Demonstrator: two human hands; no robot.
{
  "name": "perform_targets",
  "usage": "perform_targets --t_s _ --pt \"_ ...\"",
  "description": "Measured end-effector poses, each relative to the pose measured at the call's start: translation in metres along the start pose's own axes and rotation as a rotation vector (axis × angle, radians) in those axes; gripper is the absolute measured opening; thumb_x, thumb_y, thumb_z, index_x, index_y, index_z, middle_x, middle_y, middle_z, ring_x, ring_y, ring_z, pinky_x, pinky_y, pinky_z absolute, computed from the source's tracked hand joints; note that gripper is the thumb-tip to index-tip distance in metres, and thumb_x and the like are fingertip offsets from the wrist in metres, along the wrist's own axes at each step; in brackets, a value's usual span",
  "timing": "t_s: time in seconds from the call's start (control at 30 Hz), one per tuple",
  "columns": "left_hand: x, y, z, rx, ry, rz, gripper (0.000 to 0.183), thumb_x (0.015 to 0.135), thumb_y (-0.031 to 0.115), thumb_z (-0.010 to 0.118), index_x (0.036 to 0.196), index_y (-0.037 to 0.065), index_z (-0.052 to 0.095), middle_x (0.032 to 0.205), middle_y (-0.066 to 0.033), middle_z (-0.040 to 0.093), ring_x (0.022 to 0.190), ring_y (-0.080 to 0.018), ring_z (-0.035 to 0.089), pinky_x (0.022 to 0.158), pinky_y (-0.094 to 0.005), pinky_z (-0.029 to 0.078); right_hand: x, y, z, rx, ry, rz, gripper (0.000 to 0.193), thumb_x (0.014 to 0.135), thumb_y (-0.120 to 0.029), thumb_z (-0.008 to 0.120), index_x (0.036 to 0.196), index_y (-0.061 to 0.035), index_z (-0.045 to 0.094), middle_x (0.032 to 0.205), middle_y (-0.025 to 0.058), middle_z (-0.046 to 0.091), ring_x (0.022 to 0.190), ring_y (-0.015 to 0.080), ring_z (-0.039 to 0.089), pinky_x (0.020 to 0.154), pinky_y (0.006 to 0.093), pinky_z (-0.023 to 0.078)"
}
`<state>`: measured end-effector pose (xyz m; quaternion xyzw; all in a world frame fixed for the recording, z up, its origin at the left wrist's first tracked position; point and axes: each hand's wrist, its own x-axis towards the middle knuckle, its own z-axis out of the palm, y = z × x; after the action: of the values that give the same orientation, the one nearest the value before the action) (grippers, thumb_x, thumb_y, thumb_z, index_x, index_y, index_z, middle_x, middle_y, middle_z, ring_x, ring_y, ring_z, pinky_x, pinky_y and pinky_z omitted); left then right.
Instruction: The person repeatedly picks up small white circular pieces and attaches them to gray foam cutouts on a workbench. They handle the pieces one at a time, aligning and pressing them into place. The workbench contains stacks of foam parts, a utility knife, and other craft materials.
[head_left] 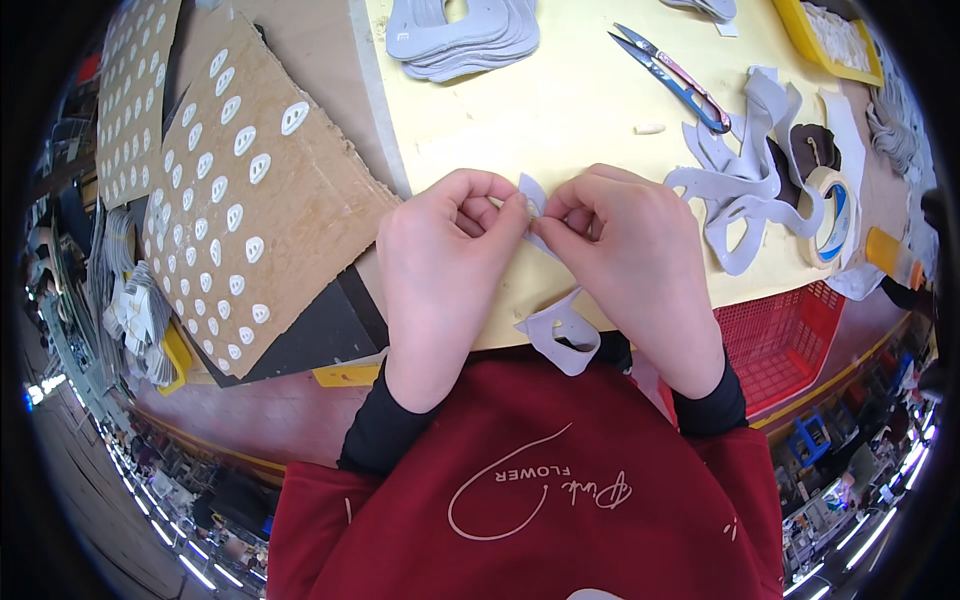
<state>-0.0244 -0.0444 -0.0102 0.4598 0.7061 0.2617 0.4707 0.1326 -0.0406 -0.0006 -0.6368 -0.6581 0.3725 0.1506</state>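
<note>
Above the front of the pale yellow worktop (560,110), my left hand (445,255) and my right hand (635,245) meet fingertip to fingertip. Both pinch a small grey fabric piece (531,186), whose pointed end sticks up between them. Fingers cover most of that piece, and whether anything else is in the pinch I cannot make out. Below the hands, a grey cut piece with an opening (543,328) lies over the table's front edge; whether it joins the held piece is unclear. Beyond my right hand are thread snips (672,84), blades pointing up and left.
A stack of grey cut pieces (465,62) sits at the back. Cardboard sheets (310,190) bearing rows of white oval pieces lie left. To the right are tangled grey scraps (745,185), a tape roll (812,222) and a yellow tray (797,35). A red crate (790,345) stands below the edge.
</note>
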Motion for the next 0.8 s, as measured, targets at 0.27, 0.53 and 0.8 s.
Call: perform_targets --t_s 0.27,0.53,0.8 --pt "-0.012 -0.009 -0.008 0.002 -0.018 0.076 0.013 0.088 0.01 0.076 0.094 0.0 0.073 0.068 -0.0046 0.064 0.057 -0.0091 0.059 0.056 -0.0249 0.048 -0.001 0.009 -0.009 0.214 -0.041 -0.032 0.011 0.085 -0.013 0.075 0.086 -0.0026 0.072 0.076 0.0075 0.066 0.064 0.0226 0.064 0.06 0.0336 0.05" --pt "-0.015 -0.016 -0.007 0.033 0.01 0.212 0.014 0.086 0.007 0.076 0.098 0.002 0.072 0.067 -0.0037 0.061 0.057 -0.0097 0.059 0.054 -0.0249 0.047 0.001 0.004 0.0 0.188 0.095 -0.029 0.013 0.087 -0.008 0.072 0.098 -0.001 0.072 0.075 0.0079 0.063 0.06 0.0199 0.06 0.058 0.0316 0.048" --pt "-0.018 -0.02 -0.001 0.058 0.044 0.265 0.013 0.085 0.005 0.074 0.098 0.007 0.072 0.068 -0.0025 0.061 0.056 -0.0138 0.061 0.052 -0.028 0.047 0.003 -0.012 -0.002 0.183 -0.012 0.127 0.009 0.087 -0.008 0.071 0.093 0.0002 0.071 0.077 0.007 0.063 0.062 0.0188 0.06 0.06 0.0326 0.048"
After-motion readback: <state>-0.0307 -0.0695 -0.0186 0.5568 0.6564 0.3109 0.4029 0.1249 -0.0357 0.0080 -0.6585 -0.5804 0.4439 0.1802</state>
